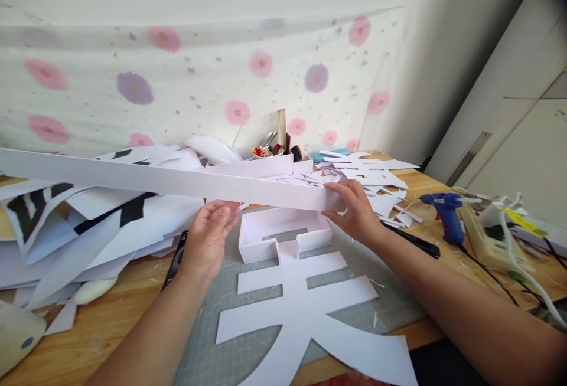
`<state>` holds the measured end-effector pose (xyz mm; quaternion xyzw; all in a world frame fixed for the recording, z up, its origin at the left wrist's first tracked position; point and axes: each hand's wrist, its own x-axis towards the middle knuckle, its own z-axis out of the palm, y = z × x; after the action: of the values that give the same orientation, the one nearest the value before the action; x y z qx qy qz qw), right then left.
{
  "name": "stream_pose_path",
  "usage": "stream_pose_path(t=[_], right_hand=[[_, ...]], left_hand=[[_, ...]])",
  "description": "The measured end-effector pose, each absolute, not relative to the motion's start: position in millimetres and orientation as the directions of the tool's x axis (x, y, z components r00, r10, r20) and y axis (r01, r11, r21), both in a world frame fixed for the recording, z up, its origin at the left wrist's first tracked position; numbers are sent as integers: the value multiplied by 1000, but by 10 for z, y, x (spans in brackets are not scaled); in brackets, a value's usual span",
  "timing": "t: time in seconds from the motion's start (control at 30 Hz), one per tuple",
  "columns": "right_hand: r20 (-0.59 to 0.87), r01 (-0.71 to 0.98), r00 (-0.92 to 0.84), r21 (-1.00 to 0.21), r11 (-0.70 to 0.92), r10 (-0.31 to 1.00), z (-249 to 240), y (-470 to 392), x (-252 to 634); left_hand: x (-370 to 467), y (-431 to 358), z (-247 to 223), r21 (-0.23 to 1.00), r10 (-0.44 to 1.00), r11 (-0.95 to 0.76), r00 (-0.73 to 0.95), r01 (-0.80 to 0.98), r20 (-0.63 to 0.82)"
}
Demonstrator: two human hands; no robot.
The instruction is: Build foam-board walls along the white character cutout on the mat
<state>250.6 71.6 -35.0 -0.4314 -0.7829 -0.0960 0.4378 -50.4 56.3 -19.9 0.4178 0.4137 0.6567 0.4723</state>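
A long white foam-board strip (146,176) stretches from the far left edge to the middle, held level above the table. My right hand (354,209) grips its right end with fingers wrapped over it. My left hand (208,238) supports the strip from below near its middle, palm up. Under the strip lies a large white cut-out character (305,309) on a grey-green cutting mat (239,321). The character's top part has raised white walls (283,235) forming a shallow box.
White and black-printed sheets (80,226) pile up at left. A white tray with scissors and tools (266,159) stands at the back, beside white offcuts (372,176). A blue glue gun (445,212), a power strip (485,238) and cables lie right. A black tool (414,243) lies near my right wrist.
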Motion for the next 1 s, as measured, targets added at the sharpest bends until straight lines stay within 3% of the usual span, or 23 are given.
stream_pose_path(t=[0.2, 0.4, 0.8, 1.0], right_hand=[[732, 716, -307, -244, 654, 609, -321, 745, 2354], [715, 694, -307, -283, 662, 628, -341, 787, 2317], [731, 751, -235, -282, 597, 640, -340, 716, 2468], [650, 764, -235, -337, 551, 723, -320, 660, 2623]], left_hand=[[-539, 598, -182, 877, 945, -190, -325, -442, 41], [-557, 629, -190, 878, 960, -108, -279, -466, -30], [-545, 545, -131, 883, 976, -210, -142, -420, 165], [-521, 505, -99, 826, 949, -315, -172, -468, 264]])
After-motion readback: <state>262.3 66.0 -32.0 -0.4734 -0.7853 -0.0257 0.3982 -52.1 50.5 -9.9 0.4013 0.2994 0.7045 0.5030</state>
